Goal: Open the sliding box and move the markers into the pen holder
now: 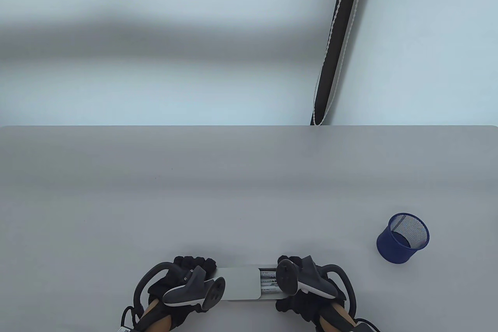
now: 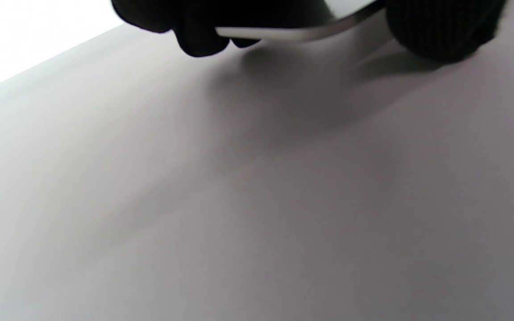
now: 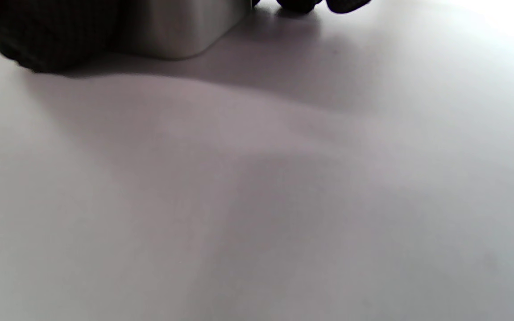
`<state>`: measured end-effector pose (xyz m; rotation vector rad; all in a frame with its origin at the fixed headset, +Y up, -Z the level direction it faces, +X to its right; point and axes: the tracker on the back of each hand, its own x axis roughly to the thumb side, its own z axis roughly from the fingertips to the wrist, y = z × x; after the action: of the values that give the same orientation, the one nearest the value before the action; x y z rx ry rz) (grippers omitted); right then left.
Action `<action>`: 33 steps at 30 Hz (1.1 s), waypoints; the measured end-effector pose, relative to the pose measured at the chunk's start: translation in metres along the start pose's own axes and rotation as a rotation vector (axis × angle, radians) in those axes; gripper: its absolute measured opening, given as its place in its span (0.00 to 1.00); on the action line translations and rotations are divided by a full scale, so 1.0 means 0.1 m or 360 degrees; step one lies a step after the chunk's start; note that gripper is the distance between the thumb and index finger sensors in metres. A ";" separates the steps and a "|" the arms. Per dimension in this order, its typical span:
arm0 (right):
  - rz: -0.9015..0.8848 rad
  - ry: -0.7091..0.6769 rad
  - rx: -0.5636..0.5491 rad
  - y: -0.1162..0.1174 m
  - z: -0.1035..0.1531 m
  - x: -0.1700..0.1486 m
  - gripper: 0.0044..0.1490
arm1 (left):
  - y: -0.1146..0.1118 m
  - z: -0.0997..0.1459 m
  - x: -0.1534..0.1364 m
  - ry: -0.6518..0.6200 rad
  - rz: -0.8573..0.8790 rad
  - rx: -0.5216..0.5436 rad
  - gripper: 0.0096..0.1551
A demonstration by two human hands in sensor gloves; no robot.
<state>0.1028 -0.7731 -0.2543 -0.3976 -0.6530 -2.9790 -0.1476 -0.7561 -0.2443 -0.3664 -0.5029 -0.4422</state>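
Note:
A flat silver sliding box [image 1: 239, 283] lies near the table's front edge, its lid slid partly left. Markers [image 1: 268, 280] show in the uncovered right part. My left hand [image 1: 190, 269] grips the box's left end, fingers curled over its far edge; the left wrist view shows dark fingers [image 2: 203, 31] round the thin metal lid edge [image 2: 283, 33]. My right hand [image 1: 301, 281] grips the right end; in the right wrist view the thumb [image 3: 47, 35] presses the box's metal side [image 3: 181, 26]. The blue mesh pen holder [image 1: 403, 237] stands upright to the right, apart from both hands.
The grey table [image 1: 233, 192] stretches far behind the box. Beyond its far edge a black strap with white stitching [image 1: 338, 40] runs up across the pale wall.

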 end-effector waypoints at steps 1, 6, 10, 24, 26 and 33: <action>-0.0001 0.0003 0.0002 0.00 0.00 0.00 0.49 | 0.00 0.00 0.00 0.0001 0.0001 -0.0003 0.52; -0.0004 0.0013 0.0011 0.00 0.00 -0.02 0.49 | 0.00 0.00 -0.01 0.0005 -0.0012 -0.0013 0.52; -0.0007 0.0017 0.0018 0.00 0.00 -0.03 0.49 | 0.00 0.00 -0.01 0.0007 -0.0013 -0.0020 0.52; -0.0016 0.0030 0.0054 -0.01 0.01 -0.09 0.49 | -0.01 0.01 -0.03 0.0013 -0.0023 -0.0042 0.52; -0.0018 0.0032 0.0061 -0.01 0.01 -0.09 0.49 | -0.01 0.01 -0.03 0.0013 -0.0024 -0.0043 0.52; -0.0048 0.0031 0.0134 -0.02 0.01 -0.12 0.49 | -0.01 0.01 -0.04 0.0009 -0.0030 -0.0041 0.52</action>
<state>0.1140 -0.7702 -0.2571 -0.3559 -0.7863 -2.9670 -0.1514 -0.7556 -0.2455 -0.3851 -0.4957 -0.4682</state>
